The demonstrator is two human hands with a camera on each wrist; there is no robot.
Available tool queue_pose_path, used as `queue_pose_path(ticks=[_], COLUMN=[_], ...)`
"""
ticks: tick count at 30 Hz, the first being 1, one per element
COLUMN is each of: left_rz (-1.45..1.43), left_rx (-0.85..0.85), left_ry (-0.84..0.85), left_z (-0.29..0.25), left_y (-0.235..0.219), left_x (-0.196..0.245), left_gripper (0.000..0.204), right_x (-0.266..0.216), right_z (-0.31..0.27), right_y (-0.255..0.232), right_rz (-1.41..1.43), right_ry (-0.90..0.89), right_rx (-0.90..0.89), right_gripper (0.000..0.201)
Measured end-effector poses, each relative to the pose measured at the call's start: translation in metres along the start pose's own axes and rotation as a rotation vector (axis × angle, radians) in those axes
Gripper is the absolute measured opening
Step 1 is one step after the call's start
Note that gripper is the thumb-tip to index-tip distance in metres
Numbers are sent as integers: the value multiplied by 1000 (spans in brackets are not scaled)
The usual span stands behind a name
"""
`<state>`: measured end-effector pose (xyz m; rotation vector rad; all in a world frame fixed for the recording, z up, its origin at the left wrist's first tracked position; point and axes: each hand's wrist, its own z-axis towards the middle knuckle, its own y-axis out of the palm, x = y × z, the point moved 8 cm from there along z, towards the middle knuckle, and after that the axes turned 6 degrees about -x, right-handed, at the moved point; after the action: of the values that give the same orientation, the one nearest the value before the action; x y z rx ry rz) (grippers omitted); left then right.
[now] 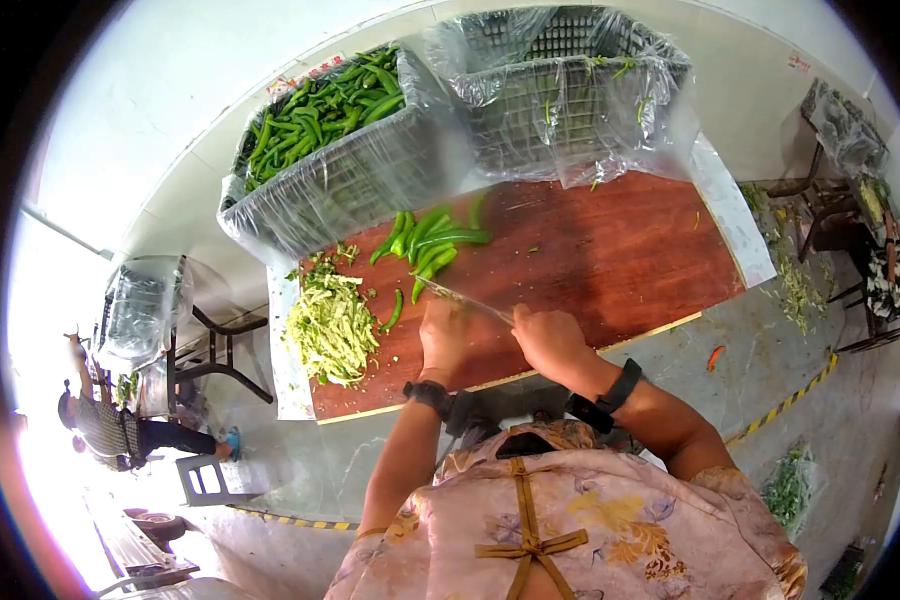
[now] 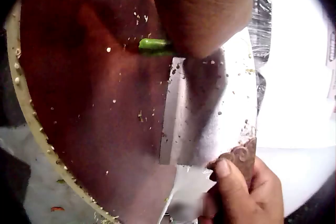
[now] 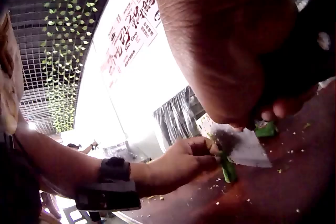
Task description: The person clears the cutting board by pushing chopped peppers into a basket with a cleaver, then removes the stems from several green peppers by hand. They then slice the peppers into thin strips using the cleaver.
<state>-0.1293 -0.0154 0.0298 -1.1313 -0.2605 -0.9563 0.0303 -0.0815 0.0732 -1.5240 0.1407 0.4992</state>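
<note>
My right hand [image 1: 551, 340] grips the handle of a cleaver [image 2: 199, 111], its broad blade speckled with bits and close over the red-brown cutting board [image 1: 610, 240]. Beside the blade, my left hand [image 1: 444, 338] holds a green chili pepper [image 3: 228, 169]; one end of it pokes out past the fingers in the left wrist view. Several whole green peppers [image 1: 430, 240] lie on the board beyond the left hand. A heap of pale green sliced pepper [image 1: 332, 325] covers the board's left end. One loose pepper [image 1: 392, 311] lies between heap and hand.
Behind the board stand a plastic-lined crate [image 1: 320, 200] full of green peppers and a second lined crate [image 1: 570, 110] with a few scraps on its liner. Seeds dot the board. A red pepper [image 1: 715, 357] lies on the floor. Another person [image 1: 120, 430] is at far left, near a stool [image 1: 205, 480].
</note>
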Motion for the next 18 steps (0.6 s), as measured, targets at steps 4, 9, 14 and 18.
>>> queue_pose_path(ticks=[4, 9, 14, 18], left_rz=[28, -37, -55, -27], left_rx=[-46, -29, 37, 1], left_ry=[-1, -45, -76, -202], left_z=[0, -6, -20, -40], left_y=[4, 3, -6, -12], left_x=[9, 5, -4, -29], left_gripper=[4, 6, 11, 10], right_x=[3, 19, 36, 63], right_z=[2, 5, 2, -1], right_y=[10, 47, 58, 60], right_rz=[-32, -10, 190, 351], right_ry=[4, -15, 106, 144], right_rx=[-76, -36, -96, 50], right_gripper=[21, 19, 25, 32])
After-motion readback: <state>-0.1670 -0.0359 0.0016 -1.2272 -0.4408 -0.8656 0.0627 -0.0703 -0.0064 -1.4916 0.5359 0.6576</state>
